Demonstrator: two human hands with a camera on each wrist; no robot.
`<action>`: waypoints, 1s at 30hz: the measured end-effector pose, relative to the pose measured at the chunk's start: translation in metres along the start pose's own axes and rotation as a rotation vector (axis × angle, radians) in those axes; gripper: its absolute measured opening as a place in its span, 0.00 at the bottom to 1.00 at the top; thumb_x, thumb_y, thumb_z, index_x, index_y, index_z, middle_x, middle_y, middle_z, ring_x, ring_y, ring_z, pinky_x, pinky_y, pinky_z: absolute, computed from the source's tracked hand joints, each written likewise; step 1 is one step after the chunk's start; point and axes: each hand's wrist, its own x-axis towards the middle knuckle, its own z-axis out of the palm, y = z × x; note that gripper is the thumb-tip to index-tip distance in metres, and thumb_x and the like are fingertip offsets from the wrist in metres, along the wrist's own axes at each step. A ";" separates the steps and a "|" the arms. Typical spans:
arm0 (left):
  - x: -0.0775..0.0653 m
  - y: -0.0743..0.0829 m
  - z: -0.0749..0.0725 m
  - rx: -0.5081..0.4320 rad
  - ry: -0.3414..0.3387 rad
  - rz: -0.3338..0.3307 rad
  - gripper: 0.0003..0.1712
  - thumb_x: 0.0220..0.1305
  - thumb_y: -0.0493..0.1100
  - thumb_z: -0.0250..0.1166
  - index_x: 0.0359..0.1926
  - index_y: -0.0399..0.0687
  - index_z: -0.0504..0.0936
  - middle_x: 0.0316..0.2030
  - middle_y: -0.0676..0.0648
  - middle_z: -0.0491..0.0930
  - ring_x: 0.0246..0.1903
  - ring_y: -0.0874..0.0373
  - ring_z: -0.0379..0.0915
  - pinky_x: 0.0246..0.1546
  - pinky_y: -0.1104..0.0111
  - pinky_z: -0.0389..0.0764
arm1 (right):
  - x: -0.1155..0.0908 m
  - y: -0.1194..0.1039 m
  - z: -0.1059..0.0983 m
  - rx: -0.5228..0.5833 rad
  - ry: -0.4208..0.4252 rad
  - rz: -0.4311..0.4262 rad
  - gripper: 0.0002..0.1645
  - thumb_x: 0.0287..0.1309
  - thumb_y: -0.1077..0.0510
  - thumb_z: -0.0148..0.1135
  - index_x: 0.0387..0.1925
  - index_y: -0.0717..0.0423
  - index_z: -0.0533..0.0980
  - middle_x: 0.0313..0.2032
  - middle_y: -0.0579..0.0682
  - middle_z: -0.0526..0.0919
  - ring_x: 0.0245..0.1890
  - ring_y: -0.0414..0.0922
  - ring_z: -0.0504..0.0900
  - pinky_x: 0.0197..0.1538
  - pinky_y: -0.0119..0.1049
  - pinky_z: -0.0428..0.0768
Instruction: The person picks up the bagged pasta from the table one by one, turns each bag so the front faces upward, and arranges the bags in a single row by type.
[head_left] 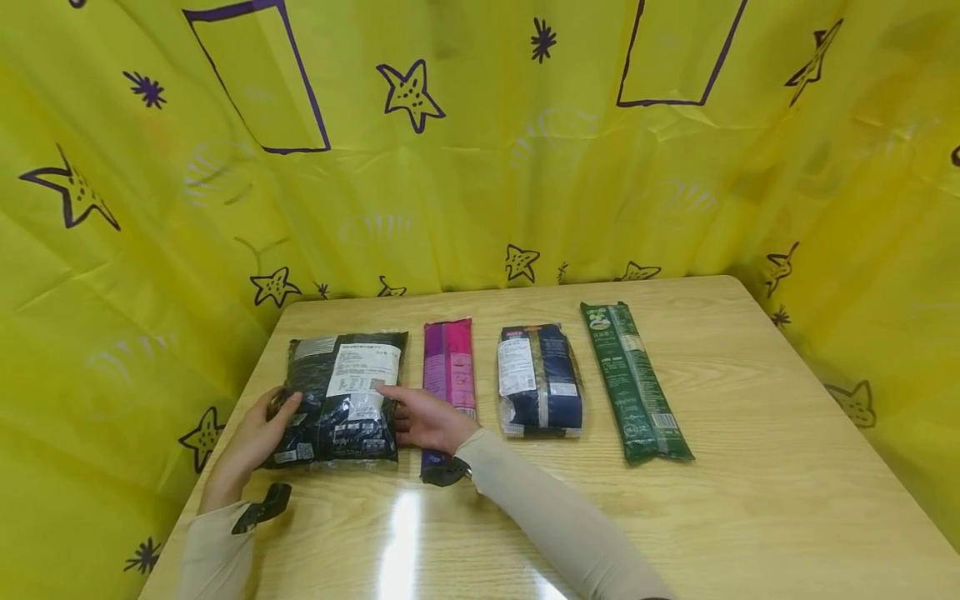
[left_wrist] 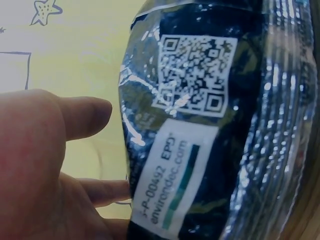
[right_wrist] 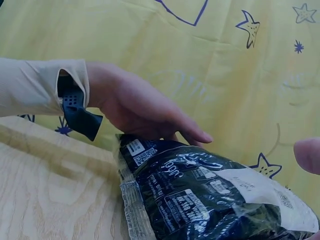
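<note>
"What backdrop reaches your screen?"
"I see a yellow curtain (head_left: 480,200) filling the upper frame, patterned with dark starfish (head_left: 412,94)."
"And below?"
"I've got a wood-grain tabletop (head_left: 780,467), white glare (head_left: 401,542) at bottom centre-left."

pink packet (head_left: 448,358): partly hidden | black bag (left_wrist: 215,120): cut off, left-wrist view
</note>
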 end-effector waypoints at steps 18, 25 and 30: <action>-0.002 0.008 0.003 0.009 -0.008 -0.023 0.55 0.77 0.72 0.40 0.82 0.37 0.31 0.80 0.25 0.32 0.79 0.25 0.31 0.78 0.33 0.43 | 0.002 0.007 0.020 0.173 -0.040 -0.064 0.28 0.75 0.44 0.55 0.66 0.55 0.72 0.62 0.54 0.82 0.59 0.46 0.83 0.74 0.48 0.73; -0.004 0.008 0.002 0.028 -0.036 -0.012 0.57 0.77 0.72 0.40 0.81 0.35 0.28 0.79 0.24 0.30 0.79 0.24 0.30 0.77 0.32 0.44 | 0.000 0.005 0.021 0.216 -0.056 -0.082 0.31 0.74 0.41 0.54 0.69 0.54 0.66 0.54 0.48 0.82 0.56 0.44 0.82 0.75 0.48 0.71; -0.006 0.009 0.000 0.087 -0.040 0.031 0.55 0.79 0.70 0.39 0.81 0.33 0.28 0.79 0.22 0.32 0.78 0.23 0.32 0.76 0.31 0.45 | -0.001 0.005 0.018 0.225 -0.054 -0.077 0.40 0.74 0.45 0.55 0.78 0.53 0.54 0.57 0.50 0.80 0.59 0.46 0.80 0.76 0.49 0.69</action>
